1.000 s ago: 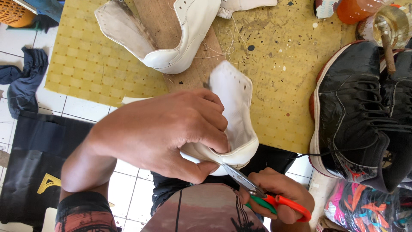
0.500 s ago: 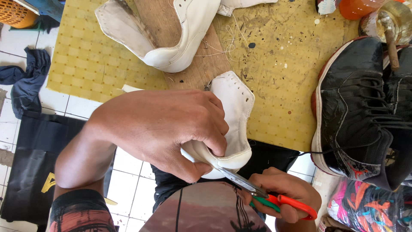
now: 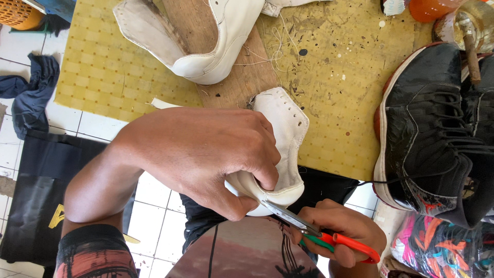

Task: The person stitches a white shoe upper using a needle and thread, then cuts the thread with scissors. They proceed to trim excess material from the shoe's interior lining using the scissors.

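Observation:
My left hand [image 3: 206,154] grips a white leather shoe upper [image 3: 283,134] from above, thumb and fingers pinching its lower rounded end. My right hand [image 3: 345,231] holds a pair of scissors [image 3: 309,229] with orange and green handles. The blades touch the bottom edge of the white upper just under my left thumb. Both hands hover over my lap, at the near edge of a yellow mat [image 3: 350,92].
A second white shoe [image 3: 206,41] lies on a wooden board [image 3: 247,77] on the yellow mat. A black sneaker [image 3: 432,134] stands at the right, a colourful shoe [image 3: 442,247] below it. An orange container [image 3: 427,7] is top right, dark cloth [image 3: 31,92] on the tiled floor left.
My left hand has drawn the white upper slightly down and toward me. The scissors stay at its lower edge with small shifts of my right hand.

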